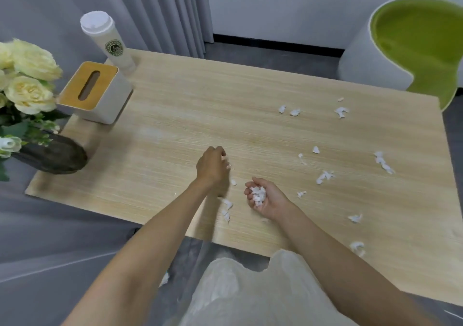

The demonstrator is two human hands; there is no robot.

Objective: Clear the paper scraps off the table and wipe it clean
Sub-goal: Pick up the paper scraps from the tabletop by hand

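Now, right hand palm up over the wooden counter, fingers curled round a heap of paper scraps, left hand just beside it, fingertips bent down onto the counter, grip unclear, loose scraps strewn mostly rightward.

We log: table; paper scraps strewn over its right half; right hand, palm up, cupping a heap of scraps; left hand beside it, fingers curled down
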